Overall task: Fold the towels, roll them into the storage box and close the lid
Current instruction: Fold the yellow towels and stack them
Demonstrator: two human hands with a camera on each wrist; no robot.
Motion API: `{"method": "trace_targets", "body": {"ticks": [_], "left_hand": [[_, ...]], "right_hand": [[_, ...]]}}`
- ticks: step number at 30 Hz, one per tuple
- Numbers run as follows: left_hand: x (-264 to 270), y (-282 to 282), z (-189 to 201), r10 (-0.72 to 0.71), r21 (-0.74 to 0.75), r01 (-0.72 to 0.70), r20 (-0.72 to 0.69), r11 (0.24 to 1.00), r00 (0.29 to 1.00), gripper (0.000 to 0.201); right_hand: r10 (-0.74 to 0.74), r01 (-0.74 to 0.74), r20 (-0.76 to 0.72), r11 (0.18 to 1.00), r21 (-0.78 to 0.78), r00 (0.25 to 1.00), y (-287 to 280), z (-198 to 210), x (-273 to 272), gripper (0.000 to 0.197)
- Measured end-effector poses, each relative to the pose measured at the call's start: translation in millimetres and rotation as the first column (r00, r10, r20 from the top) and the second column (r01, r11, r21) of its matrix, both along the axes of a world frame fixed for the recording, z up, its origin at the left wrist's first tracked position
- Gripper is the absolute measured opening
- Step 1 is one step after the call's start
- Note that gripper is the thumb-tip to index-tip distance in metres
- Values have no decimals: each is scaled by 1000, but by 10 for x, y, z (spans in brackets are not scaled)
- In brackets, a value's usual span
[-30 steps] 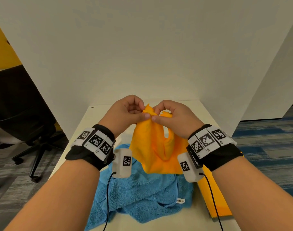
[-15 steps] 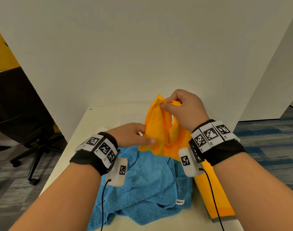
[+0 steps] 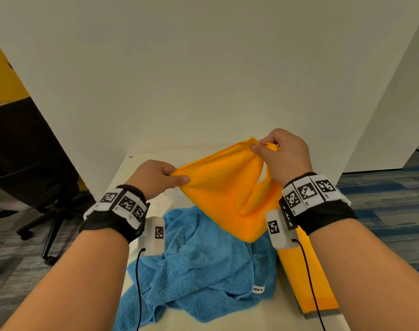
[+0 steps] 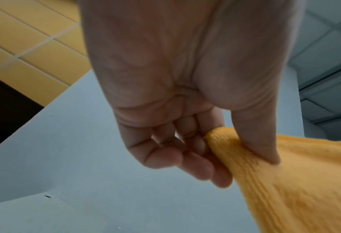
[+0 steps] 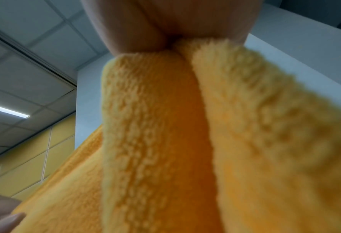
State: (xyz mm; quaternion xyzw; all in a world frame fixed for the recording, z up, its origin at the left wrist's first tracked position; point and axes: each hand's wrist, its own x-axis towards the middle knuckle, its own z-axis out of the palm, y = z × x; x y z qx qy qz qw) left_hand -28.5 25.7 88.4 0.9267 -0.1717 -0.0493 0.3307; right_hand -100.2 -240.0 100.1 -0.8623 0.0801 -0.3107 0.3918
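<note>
An orange towel [image 3: 224, 187] hangs in the air between both hands, above the table. My left hand [image 3: 177, 176] pinches its left corner between thumb and fingers; the left wrist view shows the thumb pressing the orange towel [image 4: 285, 181] against the curled fingers. Higher and to the right, my right hand [image 3: 263, 146] pinches the other top corner. In the right wrist view the orange towel [image 5: 185, 134] fills the picture and hides the fingers. A crumpled blue towel [image 3: 199, 263] lies on the table beneath. An orange flat piece [image 3: 308, 278] lies at the right, partly under my right arm.
White partition walls [image 3: 203, 80] close off the table [image 3: 137, 163] at the back and right. A black office chair [image 3: 32, 168] stands on the floor to the left. A white object [image 3: 164, 201] peeks out beside the blue towel, mostly hidden by my left wrist.
My hands, first together at one corner, have drawn apart. The left slid down and leftward along the edge to a second corner; the right rose. The orange towel is spread between them.
</note>
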Motion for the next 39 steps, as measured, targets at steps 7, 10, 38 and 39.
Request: {"method": "trace_targets", "body": {"ticks": [7,10,38,39], "left_hand": [[-1,52,-86,-10,-51,6,-90,999,996,28],[-17,12,-75,-24,-142,13,-77,990,997,16],[-282,-445,295,-107,-489,159,133,858,985,10],[-275,-449,301,-96,-500,150,133,853,987,10]], "right_hand": [[143,-141,-19,988,59,990,66,46,-24,16],[195,-194,-21,980,50,981,116,66,-46,15],[333,-343,-124,937,-66,935,351,127,-98,19],[332,-342,-128,938,-64,935,352,130,-93,18]]}}
